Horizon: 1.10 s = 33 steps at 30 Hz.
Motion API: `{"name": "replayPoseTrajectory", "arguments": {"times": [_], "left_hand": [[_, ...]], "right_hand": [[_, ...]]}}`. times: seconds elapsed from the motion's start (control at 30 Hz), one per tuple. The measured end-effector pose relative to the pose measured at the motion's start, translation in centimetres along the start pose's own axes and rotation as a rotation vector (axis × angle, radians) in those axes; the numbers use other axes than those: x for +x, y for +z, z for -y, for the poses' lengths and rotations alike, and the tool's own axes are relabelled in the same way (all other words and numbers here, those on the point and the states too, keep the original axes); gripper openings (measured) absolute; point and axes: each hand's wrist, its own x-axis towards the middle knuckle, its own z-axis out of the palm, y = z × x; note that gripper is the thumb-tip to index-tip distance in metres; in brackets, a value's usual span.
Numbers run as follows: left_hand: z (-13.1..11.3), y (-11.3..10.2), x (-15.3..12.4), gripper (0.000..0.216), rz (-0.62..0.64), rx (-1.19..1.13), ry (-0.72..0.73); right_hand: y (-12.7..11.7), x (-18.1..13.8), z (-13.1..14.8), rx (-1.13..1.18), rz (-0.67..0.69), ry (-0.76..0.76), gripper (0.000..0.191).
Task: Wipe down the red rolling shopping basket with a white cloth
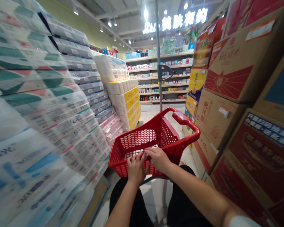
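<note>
A red plastic shopping cart [123, 161] with perforated sides stands sideways in front of my legs, its looped handle to the right. Over the near rim of its basket curl the fingers of my left hand [137, 168], somewhat spread. My right hand [158, 158] is close beside it on the same rim, fingers bent and pointing left. The two hands are at or nearly at contact. Parts of the rim are hidden under both hands. The visible part of the basket floor is bare mesh.
Wrapped tissue packs [68, 138] are piled high at left, with toilet roll packs [123, 94] beyond. Cardboard cartons [227, 69] are stacked on the right. A grey pole [158, 47] rises behind the cart. Stocked shelves [151, 82] cross the far end of the tiled aisle.
</note>
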Motion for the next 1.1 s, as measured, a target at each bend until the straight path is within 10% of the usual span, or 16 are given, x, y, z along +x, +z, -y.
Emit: {"name": "replayPoseTrajectory", "arguments": {"times": [0.33,0.63,0.93,1.1], "left_hand": [[0.3,0.4,0.6,0.048,0.116,-0.009,-0.125],[-1.7,0.6,1.1,0.054,-0.004,-0.055,-0.147],[-3.0,-0.1,3.9,0.05,0.247,0.028,-0.139],[-4.1,1.1,4.0,0.037,0.128,-0.013,-0.159]], "right_hand": [[1.8,2.5,2.5,0.175,0.006,0.194,0.069],[-3.5,1.6,0.5,-0.347,0.23,0.166,0.016],[-4.6,3.0,-0.2,-0.47,0.413,0.149,0.015],[-8.6,1.0,-3.4,-0.663,0.135,0.172,0.033]]}}
